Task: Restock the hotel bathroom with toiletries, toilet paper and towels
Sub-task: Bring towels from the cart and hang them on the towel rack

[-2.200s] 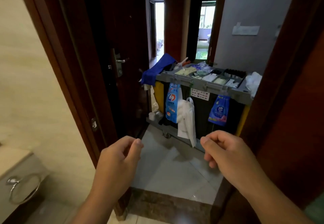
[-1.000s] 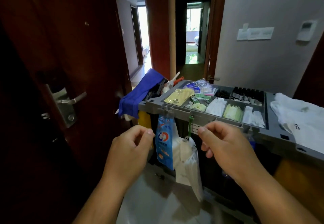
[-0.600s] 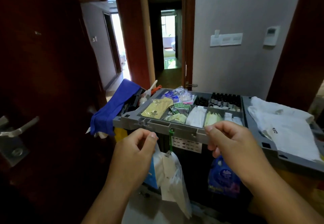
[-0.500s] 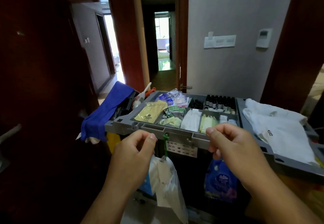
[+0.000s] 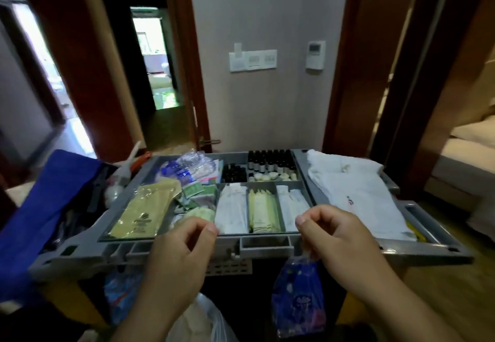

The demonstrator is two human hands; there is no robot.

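A grey housekeeping cart tray stands right in front of me. Its compartments hold small dark bottles, white sachets, pale yellow sachets, more white packets and a gold packet. Folded white towels lie on the tray's right part. My left hand and my right hand hover at the tray's near rim, fingers curled with thumb against forefinger, holding nothing.
A blue cloth drapes over the cart's left end. A blue tissue pack and a clear plastic bag hang from the cart's front. Dark wooden door frames flank the cart; a bed corner shows at right.
I have come through the doorway up to the cart, so the tray now fills the view beneath my hands. Both hands keep the same curled pose.
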